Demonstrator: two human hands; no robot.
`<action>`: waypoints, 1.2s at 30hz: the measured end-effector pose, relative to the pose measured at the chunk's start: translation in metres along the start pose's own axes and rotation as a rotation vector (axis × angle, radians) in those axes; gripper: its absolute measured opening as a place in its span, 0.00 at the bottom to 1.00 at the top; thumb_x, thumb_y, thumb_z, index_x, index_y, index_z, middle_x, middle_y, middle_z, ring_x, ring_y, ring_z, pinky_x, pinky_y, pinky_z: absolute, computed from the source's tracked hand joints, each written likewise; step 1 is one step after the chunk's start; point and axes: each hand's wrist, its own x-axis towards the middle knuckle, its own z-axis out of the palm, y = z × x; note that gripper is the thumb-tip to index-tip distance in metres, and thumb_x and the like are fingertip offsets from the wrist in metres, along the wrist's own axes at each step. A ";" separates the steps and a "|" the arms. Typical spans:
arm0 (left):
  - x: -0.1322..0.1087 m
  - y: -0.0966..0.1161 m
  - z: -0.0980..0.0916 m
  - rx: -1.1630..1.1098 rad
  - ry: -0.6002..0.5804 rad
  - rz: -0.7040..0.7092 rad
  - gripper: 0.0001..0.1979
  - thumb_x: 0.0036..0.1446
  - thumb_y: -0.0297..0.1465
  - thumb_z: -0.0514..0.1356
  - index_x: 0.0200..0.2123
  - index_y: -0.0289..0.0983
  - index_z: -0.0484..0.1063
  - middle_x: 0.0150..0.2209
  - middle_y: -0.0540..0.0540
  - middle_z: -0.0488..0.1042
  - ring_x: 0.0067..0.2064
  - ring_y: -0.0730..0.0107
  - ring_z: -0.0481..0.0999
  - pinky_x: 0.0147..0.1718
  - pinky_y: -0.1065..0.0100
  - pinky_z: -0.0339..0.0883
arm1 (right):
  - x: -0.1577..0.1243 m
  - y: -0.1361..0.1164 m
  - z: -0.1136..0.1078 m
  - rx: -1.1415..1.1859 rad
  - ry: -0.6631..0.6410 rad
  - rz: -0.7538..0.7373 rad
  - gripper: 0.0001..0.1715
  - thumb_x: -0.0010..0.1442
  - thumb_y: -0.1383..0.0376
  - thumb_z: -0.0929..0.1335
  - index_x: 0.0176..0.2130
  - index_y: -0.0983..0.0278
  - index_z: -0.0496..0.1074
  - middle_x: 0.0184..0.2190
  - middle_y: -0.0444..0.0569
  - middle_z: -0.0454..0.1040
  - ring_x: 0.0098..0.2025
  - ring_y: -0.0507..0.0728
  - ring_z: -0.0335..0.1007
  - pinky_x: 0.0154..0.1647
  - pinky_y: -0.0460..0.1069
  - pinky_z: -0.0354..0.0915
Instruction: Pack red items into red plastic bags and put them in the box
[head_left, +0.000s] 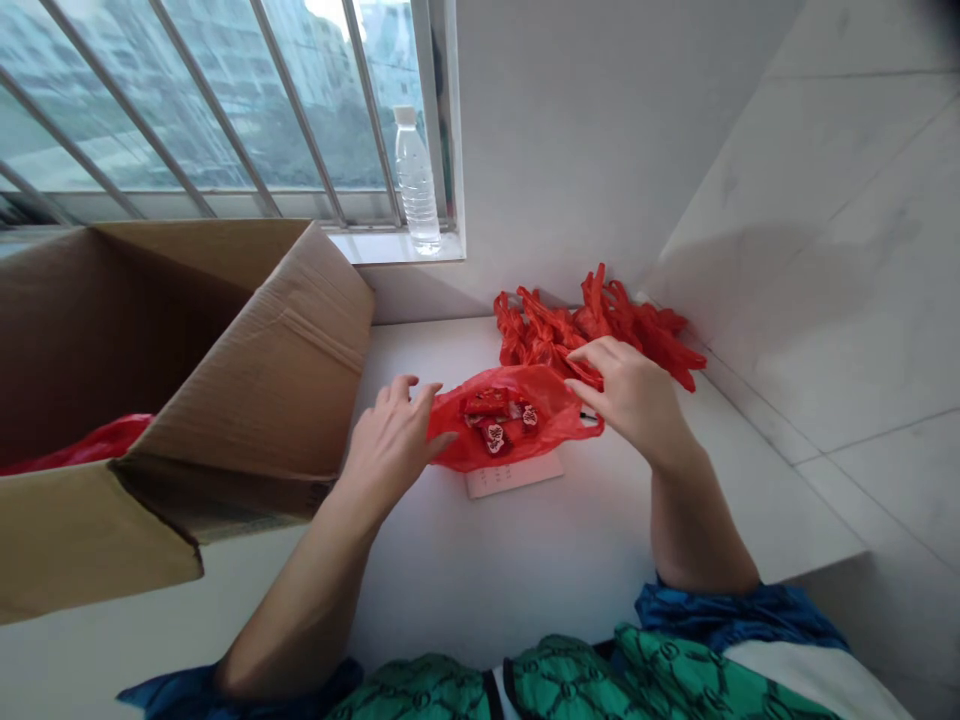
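An opened red plastic bag [551, 440] lies in front of me, with several small red wrapped packets [495, 435] showing in its mouth. At the bag's left edge is my left hand [390, 435], fingers apart and the thumb over the rim; whether it presses on the plastic I cannot tell. My right hand [630, 395] hovers by the bag's right side, thumb and fingers spread with nothing between them. Partly under the bag lies a pale sheet or pad with writing [517, 477].
A large open cardboard box [300, 350] stands at left, with red plastic [97, 445] inside. Several red bags [637, 335] are bunched against the wall behind. A clear bottle [416, 185] stands on the sill by the barred window. The white table [480, 570] meets a tiled wall at right.
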 end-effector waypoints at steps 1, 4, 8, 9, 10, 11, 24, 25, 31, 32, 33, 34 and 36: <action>-0.003 -0.002 -0.003 -0.004 -0.043 -0.021 0.31 0.58 0.43 0.62 0.62 0.42 0.63 0.59 0.37 0.63 0.52 0.50 0.71 0.38 0.60 0.69 | -0.002 0.003 -0.004 -0.055 -0.016 0.058 0.15 0.61 0.59 0.69 0.47 0.62 0.72 0.45 0.52 0.75 0.46 0.61 0.72 0.36 0.50 0.62; -0.010 -0.003 -0.012 -0.041 -0.137 0.014 0.29 0.57 0.42 0.63 0.61 0.49 0.64 0.58 0.41 0.63 0.49 0.56 0.73 0.34 0.65 0.67 | -0.008 0.008 -0.013 -0.136 -0.228 0.218 0.18 0.57 0.50 0.70 0.37 0.62 0.75 0.35 0.50 0.76 0.36 0.60 0.73 0.30 0.49 0.57; -0.012 0.003 -0.013 -0.040 -0.162 0.157 0.24 0.56 0.41 0.64 0.56 0.50 0.70 0.54 0.43 0.65 0.46 0.59 0.73 0.38 0.65 0.64 | -0.009 0.006 -0.020 -0.085 -0.468 0.256 0.24 0.55 0.44 0.68 0.25 0.61 0.72 0.22 0.44 0.70 0.26 0.55 0.67 0.26 0.48 0.49; -0.011 0.004 -0.010 -0.025 -0.170 0.173 0.22 0.56 0.41 0.65 0.54 0.49 0.72 0.53 0.43 0.66 0.45 0.59 0.73 0.39 0.64 0.64 | -0.009 0.005 -0.020 -0.080 -0.485 0.256 0.24 0.54 0.44 0.68 0.24 0.61 0.71 0.20 0.44 0.69 0.25 0.54 0.66 0.26 0.48 0.48; -0.011 0.005 -0.006 -0.008 -0.183 0.184 0.20 0.55 0.41 0.66 0.51 0.48 0.74 0.51 0.42 0.67 0.44 0.59 0.73 0.39 0.63 0.63 | -0.009 0.004 -0.021 -0.080 -0.498 0.255 0.23 0.53 0.46 0.69 0.23 0.61 0.70 0.19 0.43 0.67 0.24 0.53 0.64 0.25 0.48 0.46; -0.011 0.005 0.000 0.008 -0.201 0.191 0.18 0.53 0.40 0.67 0.48 0.47 0.76 0.49 0.42 0.68 0.44 0.59 0.73 0.39 0.62 0.62 | -0.009 0.003 -0.021 -0.083 -0.511 0.249 0.21 0.52 0.48 0.70 0.21 0.61 0.69 0.18 0.42 0.66 0.23 0.52 0.62 0.25 0.48 0.45; -0.005 -0.026 -0.005 -1.156 0.544 -0.027 0.09 0.55 0.38 0.66 0.35 0.39 0.78 0.32 0.48 0.73 0.27 0.75 0.66 0.26 0.74 0.59 | 0.008 0.026 -0.025 0.876 0.203 0.038 0.14 0.61 0.52 0.68 0.33 0.59 0.72 0.50 0.50 0.75 0.50 0.59 0.72 0.47 0.55 0.69; 0.001 -0.025 -0.008 -1.329 0.561 -0.057 0.10 0.55 0.38 0.67 0.36 0.38 0.78 0.32 0.48 0.73 0.27 0.76 0.66 0.26 0.75 0.59 | 0.015 0.023 -0.018 1.002 0.241 0.054 0.14 0.62 0.51 0.67 0.35 0.58 0.72 0.51 0.50 0.74 0.51 0.59 0.72 0.48 0.55 0.69; 0.039 -0.009 -0.022 -1.846 0.684 -0.047 0.08 0.55 0.36 0.68 0.38 0.40 0.79 0.34 0.50 0.74 0.30 0.80 0.69 0.28 0.80 0.62 | 0.050 -0.005 0.014 1.422 0.420 0.132 0.18 0.64 0.52 0.64 0.50 0.56 0.69 0.53 0.50 0.73 0.58 0.59 0.69 0.55 0.58 0.68; 0.043 -0.007 -0.024 -1.827 0.725 -0.041 0.09 0.55 0.36 0.67 0.39 0.40 0.79 0.35 0.50 0.75 0.31 0.80 0.70 0.29 0.80 0.63 | 0.052 -0.010 0.015 1.433 0.441 0.104 0.20 0.64 0.52 0.64 0.53 0.55 0.68 0.56 0.50 0.71 0.59 0.58 0.68 0.56 0.58 0.68; 0.047 -0.004 -0.025 -1.799 0.763 -0.041 0.09 0.56 0.37 0.67 0.39 0.40 0.79 0.37 0.49 0.76 0.33 0.79 0.71 0.29 0.79 0.63 | 0.053 -0.015 0.015 1.437 0.450 0.063 0.21 0.64 0.52 0.64 0.55 0.53 0.66 0.58 0.49 0.69 0.60 0.58 0.67 0.57 0.58 0.67; 0.050 -0.001 -0.026 -1.777 0.788 -0.043 0.10 0.57 0.38 0.66 0.39 0.40 0.79 0.40 0.47 0.77 0.36 0.77 0.73 0.31 0.79 0.65 | 0.054 -0.020 0.015 1.442 0.443 0.013 0.23 0.64 0.52 0.64 0.57 0.51 0.64 0.61 0.48 0.66 0.61 0.58 0.66 0.58 0.58 0.67; 0.054 0.004 -0.028 -1.790 0.777 -0.035 0.12 0.58 0.41 0.64 0.40 0.40 0.77 0.44 0.46 0.77 0.41 0.72 0.75 0.36 0.76 0.68 | 0.053 -0.029 0.016 1.469 0.388 -0.087 0.27 0.63 0.52 0.66 0.60 0.47 0.61 0.65 0.45 0.61 0.61 0.58 0.66 0.57 0.58 0.68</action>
